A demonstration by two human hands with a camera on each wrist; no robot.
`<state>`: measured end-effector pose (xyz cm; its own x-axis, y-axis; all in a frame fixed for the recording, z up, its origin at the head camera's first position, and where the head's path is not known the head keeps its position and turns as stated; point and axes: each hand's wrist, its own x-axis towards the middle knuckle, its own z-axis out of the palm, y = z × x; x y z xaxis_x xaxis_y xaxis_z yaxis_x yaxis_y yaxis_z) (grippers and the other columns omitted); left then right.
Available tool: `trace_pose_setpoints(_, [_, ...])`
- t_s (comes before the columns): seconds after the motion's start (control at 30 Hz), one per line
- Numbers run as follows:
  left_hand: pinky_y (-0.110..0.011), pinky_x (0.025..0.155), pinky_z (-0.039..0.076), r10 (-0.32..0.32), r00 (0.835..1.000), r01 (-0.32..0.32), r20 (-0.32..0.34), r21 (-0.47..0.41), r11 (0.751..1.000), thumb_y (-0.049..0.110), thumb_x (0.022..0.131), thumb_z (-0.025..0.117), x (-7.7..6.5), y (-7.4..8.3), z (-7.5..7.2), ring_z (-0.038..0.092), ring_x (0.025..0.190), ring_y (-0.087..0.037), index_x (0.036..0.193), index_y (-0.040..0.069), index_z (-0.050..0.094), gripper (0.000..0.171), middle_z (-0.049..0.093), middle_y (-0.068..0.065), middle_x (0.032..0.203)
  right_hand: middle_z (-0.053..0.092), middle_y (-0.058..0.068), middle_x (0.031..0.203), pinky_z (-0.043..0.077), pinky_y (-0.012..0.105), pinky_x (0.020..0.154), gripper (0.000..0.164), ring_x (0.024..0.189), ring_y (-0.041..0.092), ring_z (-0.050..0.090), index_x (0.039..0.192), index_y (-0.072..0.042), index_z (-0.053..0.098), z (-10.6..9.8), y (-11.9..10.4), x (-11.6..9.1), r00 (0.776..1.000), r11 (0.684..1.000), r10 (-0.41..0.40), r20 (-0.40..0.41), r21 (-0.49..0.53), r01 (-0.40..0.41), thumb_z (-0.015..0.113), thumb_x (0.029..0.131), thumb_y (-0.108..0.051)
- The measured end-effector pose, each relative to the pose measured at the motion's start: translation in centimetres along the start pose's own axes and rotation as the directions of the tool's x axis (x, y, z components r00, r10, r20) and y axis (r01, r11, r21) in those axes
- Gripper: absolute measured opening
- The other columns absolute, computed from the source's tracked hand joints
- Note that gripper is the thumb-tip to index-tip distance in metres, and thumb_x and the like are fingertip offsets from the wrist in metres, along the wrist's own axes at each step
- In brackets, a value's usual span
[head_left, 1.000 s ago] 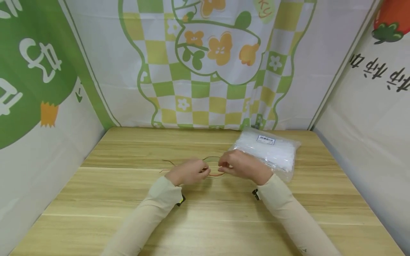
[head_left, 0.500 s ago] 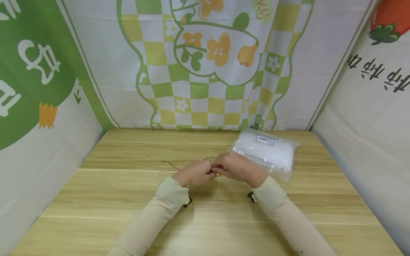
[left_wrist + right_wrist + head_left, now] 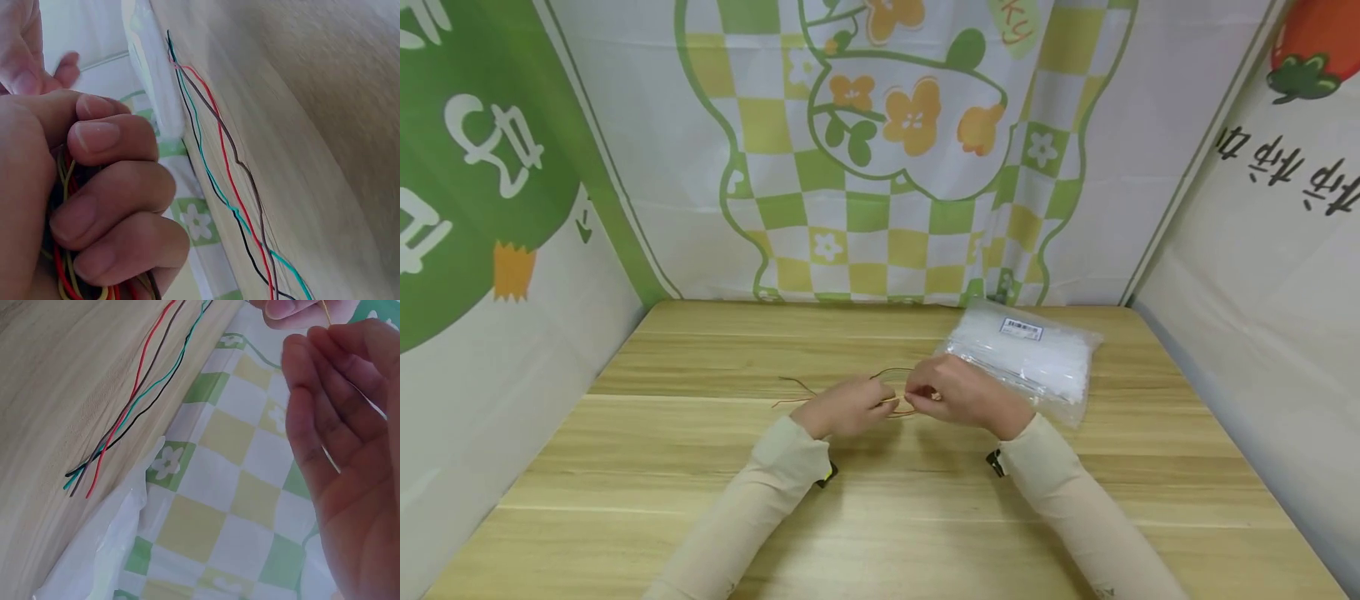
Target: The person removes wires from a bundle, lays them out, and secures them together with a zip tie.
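Note:
My left hand [image 3: 844, 406] is curled round a bundle of thin wires [image 3: 69, 250], red, yellow and dark, that shows between palm and fingers in the left wrist view. Facing it, my right hand [image 3: 964, 392] pinches a thin yellow wire [image 3: 326, 311] between thumb and fingertips. That wire spans the small gap between the two hands. Below them, red, brown, teal and black wires [image 3: 228, 165] run along the table, their ends [image 3: 87, 478] lying close together near the bag. More wire ends [image 3: 793, 402] stick out left of my left hand.
A clear plastic bag [image 3: 1045, 354] with white contents and a barcode label lies right behind my right hand. The wooden table [image 3: 700, 467] is bounded by printed cloth walls [image 3: 880, 208] at the back and sides. Dark wrist devices [image 3: 996, 462] show at both cuffs.
My hands came together until the fingers met, then drew slightly apart, with the yellow wire now stretched between them. The bag has stayed in place.

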<state>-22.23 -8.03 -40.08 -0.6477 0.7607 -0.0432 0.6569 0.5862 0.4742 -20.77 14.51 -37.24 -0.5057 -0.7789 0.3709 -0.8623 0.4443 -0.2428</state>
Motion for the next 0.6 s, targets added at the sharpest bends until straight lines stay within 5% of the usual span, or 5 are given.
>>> trace_pose_setpoints(0.13, [-0.024,0.064,0.036,0.004,1.0,-0.004,0.015,0.002,1.0,0.023,0.115,0.042,-0.02,0.13,0.16,0.035,0.059,-0.007,0.088,0.006,0.064,0.039,0.04,0.008,0.067,0.073,-0.004,0.086,0.056,0.022,0.07,0.011,0.076,0.003,0.063,0.091,-0.012,0.077,0.53,0.16,0.17,0.998,0.999,0.028,0.049,0.029,-0.029,0.073,0.101,-0.014])
trace_pose_setpoints(0.27, [-0.023,0.059,0.033,-0.004,1.0,0.004,0.016,-0.03,1.0,0.025,0.116,0.042,0.14,0.32,0.51,0.032,0.055,-0.006,0.08,0.011,0.057,0.041,0.037,0.008,0.063,0.075,-0.002,0.09,0.057,0.021,0.073,0.007,0.08,0.004,0.066,0.095,-0.012,0.078,0.99,-0.07,0.31,0.999,1.0,0.02,0.046,0.017,-0.021,0.074,0.1,-0.014])
trace_pose_setpoints(0.43, [-0.022,0.059,0.032,-0.015,1.0,0.015,0.001,-0.048,0.999,0.026,0.116,0.041,0.24,0.27,0.57,0.03,0.055,-0.006,0.078,0.015,0.05,0.041,0.035,0.008,0.063,0.068,-0.001,0.084,0.052,0.02,0.068,0.011,0.073,0.004,0.058,0.092,-0.009,0.073,0.97,-0.28,0.16,0.999,1.0,0.02,0.042,-0.017,-0.02,0.069,0.102,-0.008])
trace_pose_setpoints(0.6, [-0.025,0.062,0.034,-0.029,1.0,0.029,0.009,-0.026,0.999,0.02,0.116,0.039,-0.15,-0.41,0.21,0.033,0.058,-0.008,0.078,0.013,0.05,0.039,0.038,0.006,0.067,0.063,-0.003,0.08,0.049,0.021,0.067,0.014,0.07,0.004,0.052,0.09,-0.008,0.069,0.69,0.46,-0.46,0.992,0.994,0.112,0.06,-0.012,-0.111,0.066,0.104,-0.007])
